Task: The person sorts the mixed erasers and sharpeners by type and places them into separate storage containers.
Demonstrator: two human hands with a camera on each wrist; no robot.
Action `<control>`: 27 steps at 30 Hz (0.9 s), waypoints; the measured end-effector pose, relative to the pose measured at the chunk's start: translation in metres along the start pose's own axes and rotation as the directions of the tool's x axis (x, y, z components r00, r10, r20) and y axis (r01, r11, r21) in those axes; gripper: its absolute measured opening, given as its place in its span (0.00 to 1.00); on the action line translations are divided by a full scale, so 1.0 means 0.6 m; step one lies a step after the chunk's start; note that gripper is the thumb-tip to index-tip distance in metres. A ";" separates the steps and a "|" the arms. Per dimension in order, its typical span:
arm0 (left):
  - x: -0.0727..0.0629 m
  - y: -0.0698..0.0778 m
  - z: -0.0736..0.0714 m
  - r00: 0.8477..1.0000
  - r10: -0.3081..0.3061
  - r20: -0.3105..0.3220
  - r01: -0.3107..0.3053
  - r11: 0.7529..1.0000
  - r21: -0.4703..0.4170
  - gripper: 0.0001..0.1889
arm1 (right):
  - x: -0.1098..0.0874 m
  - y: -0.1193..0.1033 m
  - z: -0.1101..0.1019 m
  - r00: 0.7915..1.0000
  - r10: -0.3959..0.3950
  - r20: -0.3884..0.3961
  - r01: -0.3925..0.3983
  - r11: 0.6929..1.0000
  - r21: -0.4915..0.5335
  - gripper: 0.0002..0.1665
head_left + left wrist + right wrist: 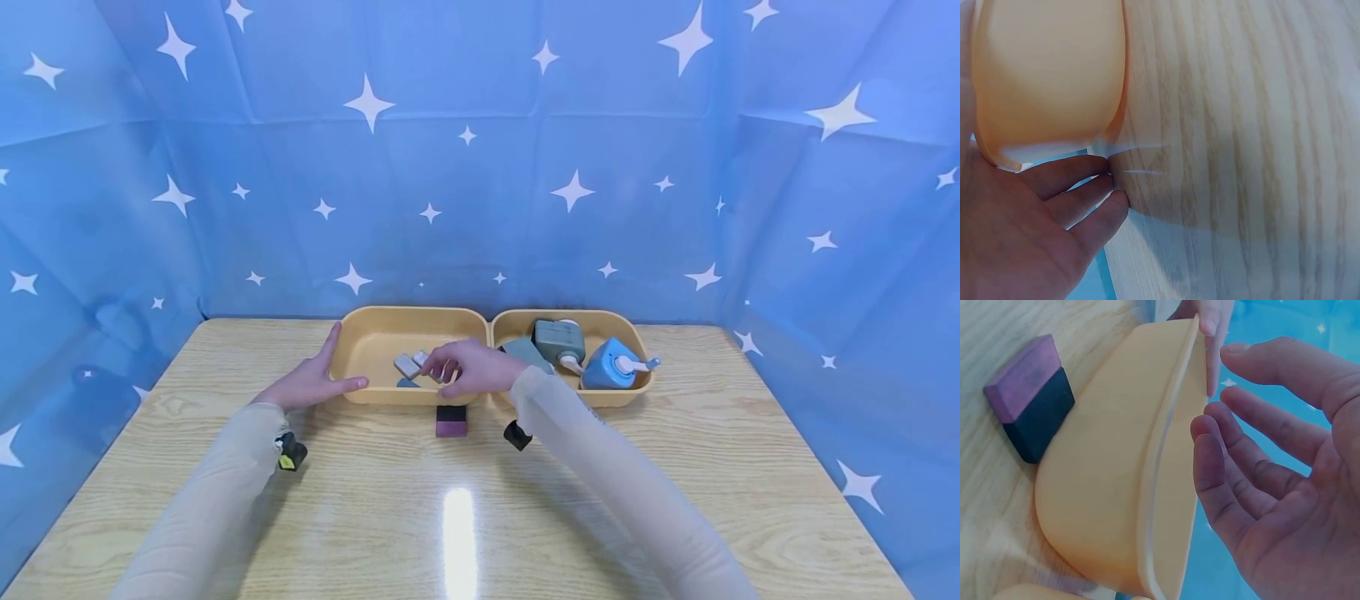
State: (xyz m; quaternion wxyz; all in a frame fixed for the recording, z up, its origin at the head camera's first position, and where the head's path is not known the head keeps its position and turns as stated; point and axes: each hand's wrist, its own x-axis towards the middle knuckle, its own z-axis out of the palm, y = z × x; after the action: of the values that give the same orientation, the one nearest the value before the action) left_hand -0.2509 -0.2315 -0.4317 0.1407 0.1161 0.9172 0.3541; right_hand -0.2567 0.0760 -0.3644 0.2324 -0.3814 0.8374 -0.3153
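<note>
A pale orange bin [409, 397] stands at the back of the table. My left hand [311, 379] spreads along its left end, thumb near the front rim. In the left wrist view, the straight fingers of that hand [1054, 212] lie along the bin's outside [1054, 75]. Over the bin's right part hovers my right hand [480, 367], its fingers loosely bent and, in the right wrist view, nothing between them. Beneath and beside those fingers lie small whitish-grey blocks [407, 367] and a flat blue piece [407, 383]. The right hand hides part of them.
A second orange bin [607, 398] adjoins on the right, holding a blue pump bottle [609, 367] and grey-green bottles [558, 340]. A purple and black block [452, 422] sits on the table before the left bin. Blue star-printed cloth [480, 167] hangs behind the wooden table [360, 508].
</note>
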 end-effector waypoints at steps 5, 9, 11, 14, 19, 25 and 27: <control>-0.002 0.002 0.003 1.000 0.001 -0.002 -0.001 1.000 -0.002 0.62 | -0.015 0.001 0.014 1.000 -0.002 -0.001 0.002 1.000 0.017 0.20; -0.003 0.004 0.003 1.000 0.003 -0.003 -0.004 1.000 -0.003 0.62 | -0.025 0.002 0.025 1.000 -0.011 0.000 0.011 0.999 0.046 0.20; -0.003 0.004 0.003 1.000 0.006 -0.004 -0.006 1.000 -0.003 0.62 | -0.029 0.003 0.029 1.000 -0.007 0.001 0.006 0.998 0.062 0.20; -0.003 0.004 0.003 1.000 0.007 0.000 -0.007 1.000 -0.001 0.62 | -0.034 0.002 0.035 1.000 0.012 0.002 -0.012 0.996 0.083 0.20; -0.003 0.004 0.000 1.000 0.002 0.001 -0.002 1.000 -0.002 0.62 | -0.043 0.002 0.044 1.000 -0.001 0.004 0.000 0.992 0.123 0.20; -0.002 0.004 -0.001 1.000 0.001 0.002 -0.001 1.000 -0.010 0.62 | -0.047 0.009 0.057 0.999 -0.042 0.012 0.040 0.994 0.106 0.20; -0.002 0.004 -0.001 1.000 -0.001 0.004 0.001 1.000 -0.014 0.62 | -0.050 0.013 0.061 0.999 -0.036 0.013 0.034 0.996 0.082 0.21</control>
State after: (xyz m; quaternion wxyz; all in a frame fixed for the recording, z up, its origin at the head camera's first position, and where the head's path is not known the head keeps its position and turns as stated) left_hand -0.2495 -0.2309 -0.4295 0.1436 0.1156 0.9145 0.3601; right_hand -0.2194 0.0905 -0.3906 0.2485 -0.3884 0.8152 -0.3505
